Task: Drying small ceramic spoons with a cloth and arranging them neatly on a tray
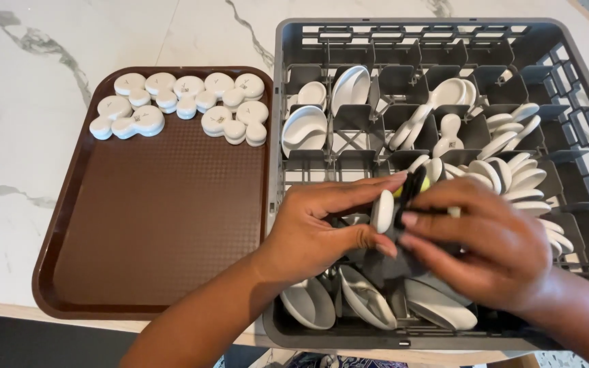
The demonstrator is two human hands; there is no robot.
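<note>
Marble table [15, 102]: white with grey veining, bare along the far left; its near edge shows below the tray.

Brown tray [158, 225]: rectangular, raised rim, textured floor. Its near two-thirds lie uncovered. White rounded dishes [178, 102], lobed in outline and turned face down, cluster along the far edge in two loose rows; each bears a small grey mark, too small to make out.

Grey rack [288, 88]: square, compartmented, just beside the tray's right rim. White oval dishes stand on edge in several compartments, packed closest at right; the far row of cells holds nothing.

Left hand [322, 228]: over the rack's near-centre, thumb and fingers pinching a small white oval dish [382, 211] held upright.

Right hand [492, 249]: opposite, fingertips closed on a dark cloth [410, 194] with a yellow patch, pressed against that dish.

Rack's right wall nears the picture's edge.
</note>
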